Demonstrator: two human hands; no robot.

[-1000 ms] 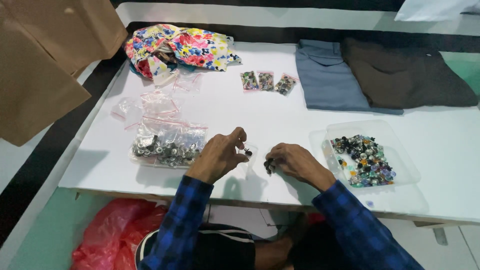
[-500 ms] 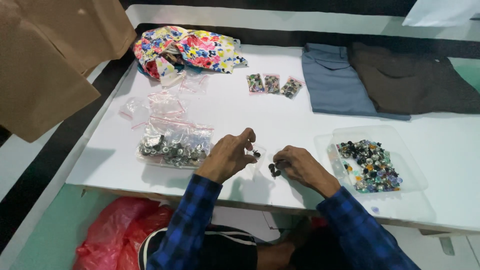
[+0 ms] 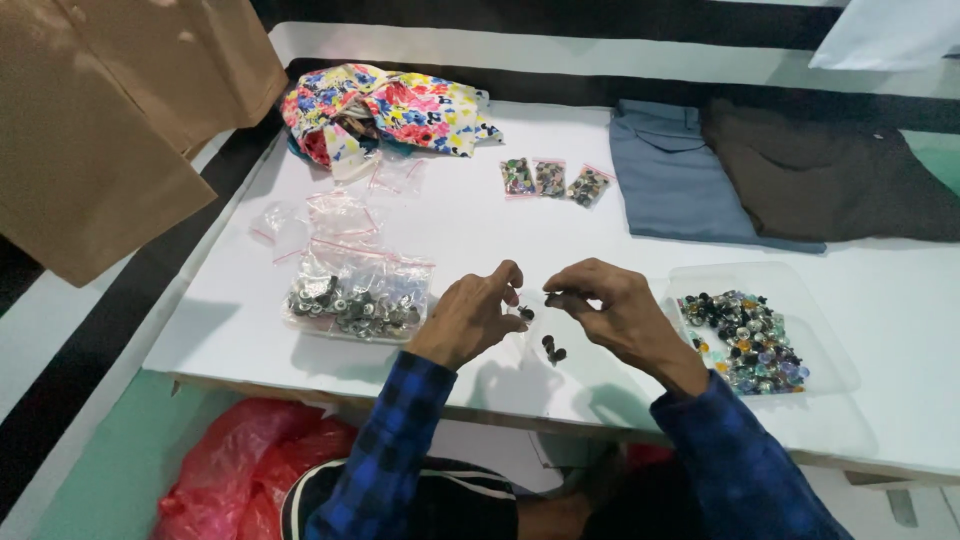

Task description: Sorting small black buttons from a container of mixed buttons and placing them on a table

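On the white table (image 3: 480, 240), folded garments lie along the far edge: a floral cloth (image 3: 390, 105), a blue-grey garment (image 3: 670, 180) and a dark brown garment (image 3: 830, 185). Nearer the person, a clear bag of metallic buttons (image 3: 355, 300) lies just left of the hands, and a clear tray of mixed coloured buttons (image 3: 745, 340) lies to the right. Three small filled pouches (image 3: 555, 182) lie mid-table.

Left hand (image 3: 470, 318): fingers pinched on a small dark button (image 3: 526, 313), raised just above the table. Right hand (image 3: 615, 310): fingertips closed together on something thin; what it is cannot be told. Two loose dark buttons (image 3: 552, 350) lie on the table between and below the hands.

Handling judgement: each button is light, rigid and smooth, so likely to slip or roll. Take it by the rim between thumb and forefinger tips.

Change from the earlier frames: both hands have lifted slightly off the table and drawn a little apart. The bag and tray lie as before.
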